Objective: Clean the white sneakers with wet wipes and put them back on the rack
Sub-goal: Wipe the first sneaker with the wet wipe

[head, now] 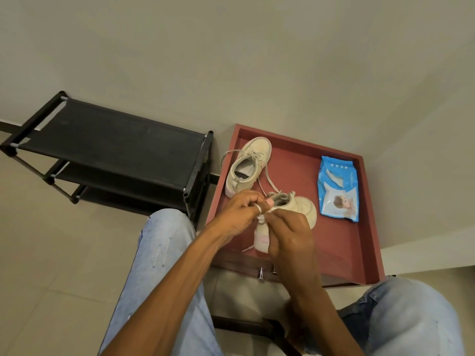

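Two white sneakers are over a red tray-topped table. One sneaker lies on the tray's far left with loose laces. The other sneaker is lifted a little, and my left hand grips its heel collar. My right hand presses a white wet wipe against the heel; most of the wipe hangs below my fingers. A blue pack of wet wipes lies on the tray's right side. The black shoe rack stands to the left, and its top shelf is bare.
My knees in light blue jeans frame the tray from below, one at each side. A pale wall rises behind the rack and tray. Metal knobs stick out of the table's near face. Tiled floor lies left of the rack.
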`<state>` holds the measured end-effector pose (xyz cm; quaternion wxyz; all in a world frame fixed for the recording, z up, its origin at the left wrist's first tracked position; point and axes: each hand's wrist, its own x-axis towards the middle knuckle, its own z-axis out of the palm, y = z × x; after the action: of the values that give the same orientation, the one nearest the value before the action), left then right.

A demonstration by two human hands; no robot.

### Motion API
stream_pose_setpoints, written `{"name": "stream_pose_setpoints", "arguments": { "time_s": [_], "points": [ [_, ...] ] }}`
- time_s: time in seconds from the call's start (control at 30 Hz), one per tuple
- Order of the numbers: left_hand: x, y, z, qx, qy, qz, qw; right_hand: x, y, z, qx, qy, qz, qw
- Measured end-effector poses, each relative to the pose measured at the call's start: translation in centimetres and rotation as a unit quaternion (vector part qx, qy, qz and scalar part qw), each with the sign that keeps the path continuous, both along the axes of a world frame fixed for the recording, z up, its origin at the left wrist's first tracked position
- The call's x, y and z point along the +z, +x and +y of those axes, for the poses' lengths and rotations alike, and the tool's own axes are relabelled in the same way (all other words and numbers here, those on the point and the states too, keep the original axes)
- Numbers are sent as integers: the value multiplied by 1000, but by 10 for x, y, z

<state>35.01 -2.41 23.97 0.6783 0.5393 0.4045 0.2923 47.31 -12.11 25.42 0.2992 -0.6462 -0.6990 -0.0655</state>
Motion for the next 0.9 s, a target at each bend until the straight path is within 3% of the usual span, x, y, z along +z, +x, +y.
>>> {"name": "stream_pose_setpoints", "arguments": {
  "time_s": [0.27, 0.47, 0.57, 0.7, 0.9],
  "points": [
    [-1, -5, 1, 8, 39, 44, 998, -12, -16, -35, 121, -136, -109, 977],
    [-6, 2, 1, -10, 42, 44, 998, 4, 1, -32, 62, -118, -57, 989],
    [-9, 2, -1, -18, 40, 43, 998, -2, -15, -27, 76, -112, -67, 988],
    [-7, -1, 0, 2, 22, 20, 1000, -10, -27, -43, 135, -170, -114, 970],
    [-4, -8, 7, 30, -5, -17, 999, 9, 28, -54, 6, -121, 5, 993]
  ]
}}
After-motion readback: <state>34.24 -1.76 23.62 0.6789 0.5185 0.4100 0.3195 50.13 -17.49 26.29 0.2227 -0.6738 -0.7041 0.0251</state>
